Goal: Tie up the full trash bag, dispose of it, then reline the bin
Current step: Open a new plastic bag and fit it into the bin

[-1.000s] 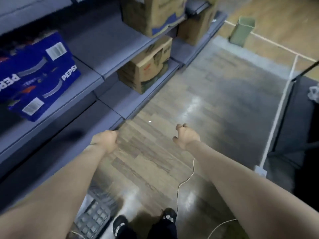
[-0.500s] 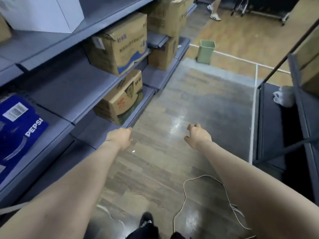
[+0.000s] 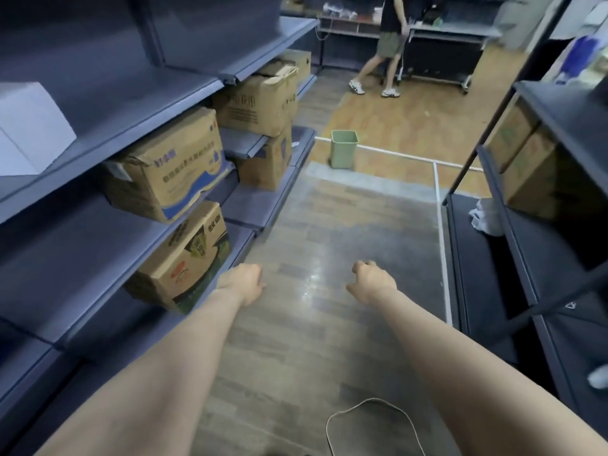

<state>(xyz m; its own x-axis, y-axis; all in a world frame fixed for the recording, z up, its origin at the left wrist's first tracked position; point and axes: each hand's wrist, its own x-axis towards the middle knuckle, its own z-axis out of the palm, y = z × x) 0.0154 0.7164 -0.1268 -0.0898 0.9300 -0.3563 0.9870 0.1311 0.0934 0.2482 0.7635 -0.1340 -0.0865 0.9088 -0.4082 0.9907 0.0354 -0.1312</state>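
A small pale green bin (image 3: 343, 153) stands on the floor at the far end of the aisle, beside the white floor line, well ahead of both hands. I see no bag in its mouth from here. My left hand (image 3: 244, 285) and my right hand (image 3: 371, 282) are stretched out in front of me over the wooden floor, both with fingers curled in and nothing in them. A crumpled white plastic bag (image 3: 486, 215) lies on the low dark shelf at the right.
Grey shelving (image 3: 98, 133) with several cardboard boxes (image 3: 171, 166) lines the left of the aisle. A dark rack (image 3: 539, 245) holding boxes stands on the right. A white cable (image 3: 368, 422) loops on the floor near my feet. A person (image 3: 385, 44) stands beyond the bin by a table.
The view has lifted from the floor near my feet toward the aisle's far end, bringing the green bin and the standing person into view. Both hands stay curled and empty.
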